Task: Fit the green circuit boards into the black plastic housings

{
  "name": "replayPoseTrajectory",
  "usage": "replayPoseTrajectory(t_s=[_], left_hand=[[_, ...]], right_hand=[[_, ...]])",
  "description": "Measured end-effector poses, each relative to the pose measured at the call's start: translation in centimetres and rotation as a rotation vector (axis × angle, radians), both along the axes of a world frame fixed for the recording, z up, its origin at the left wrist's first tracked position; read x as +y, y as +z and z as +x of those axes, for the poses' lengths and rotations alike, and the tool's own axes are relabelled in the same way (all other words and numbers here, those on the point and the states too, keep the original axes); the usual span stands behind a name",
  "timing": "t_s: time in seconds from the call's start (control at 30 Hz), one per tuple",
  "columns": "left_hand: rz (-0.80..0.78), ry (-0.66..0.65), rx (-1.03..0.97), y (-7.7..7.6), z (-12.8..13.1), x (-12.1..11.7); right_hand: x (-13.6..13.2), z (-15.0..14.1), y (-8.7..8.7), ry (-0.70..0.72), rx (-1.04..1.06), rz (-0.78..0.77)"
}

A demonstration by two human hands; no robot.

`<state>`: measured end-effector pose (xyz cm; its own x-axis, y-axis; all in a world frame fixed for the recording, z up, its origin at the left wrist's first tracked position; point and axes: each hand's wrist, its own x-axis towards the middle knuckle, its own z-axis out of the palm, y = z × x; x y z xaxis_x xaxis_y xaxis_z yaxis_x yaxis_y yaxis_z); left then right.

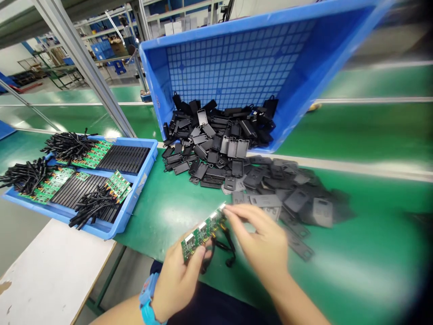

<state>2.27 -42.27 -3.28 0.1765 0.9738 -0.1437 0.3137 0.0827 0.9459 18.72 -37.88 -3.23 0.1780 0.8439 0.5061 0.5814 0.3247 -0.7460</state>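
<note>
My left hand point(179, 280) grips the near end of a strip of green circuit boards point(203, 231) with black wires hanging below it. My right hand point(262, 241) reaches across with its fingertips pinched on the strip's far end. Both hands hover over the green bench mat point(162, 212) near its front edge. A pile of black plastic covers point(216, 140) spills from a tilted blue crate point(304, 90) behind the hands, and more covers point(291, 194) lie spread flat to the right.
A shallow blue tray point(135, 194) at left holds green boards with black wire bundles point(91, 205) in slotted racks. A white table top point(54, 275) sits below it. Metal frame posts point(88, 67) rise at the back left. A blue watch point(149, 298) is on my left wrist.
</note>
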Motion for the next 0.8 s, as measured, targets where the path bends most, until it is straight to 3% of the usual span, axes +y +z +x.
replayPoseTrajectory(t_s=[0.17,0.3,0.37,0.47,0.63,0.7,0.8], left_hand=[[-0.012,0.019,-0.027,-0.2,0.0,0.0],[-0.203,0.154,-0.255,-0.6,0.4,0.6],[-0.286,0.198,-0.409,-0.7,0.5,1.2],[-0.400,0.202,-0.576,-0.8,0.2,2.2],[-0.488,0.197,-0.653,-1.0,0.0,2.8],[-0.493,0.189,-0.679,-1.0,0.0,2.8],[-0.502,0.153,-0.715,-0.9,-0.1,2.8]], right_hand=[[0.9,0.7,1.1,0.148,-0.040,-0.179],[-0.2,1.8,1.5,0.250,-0.044,-0.325],[-1.3,3.2,0.9,0.266,-0.011,-0.424],[-2.8,6.3,-1.9,0.211,-0.047,-0.556],[-4.9,10.2,-7.5,-0.068,-0.466,-0.632],[-5.3,10.2,-7.8,-0.119,-0.589,-0.563],[-4.6,8.4,-5.6,-0.148,-0.530,-0.439]])
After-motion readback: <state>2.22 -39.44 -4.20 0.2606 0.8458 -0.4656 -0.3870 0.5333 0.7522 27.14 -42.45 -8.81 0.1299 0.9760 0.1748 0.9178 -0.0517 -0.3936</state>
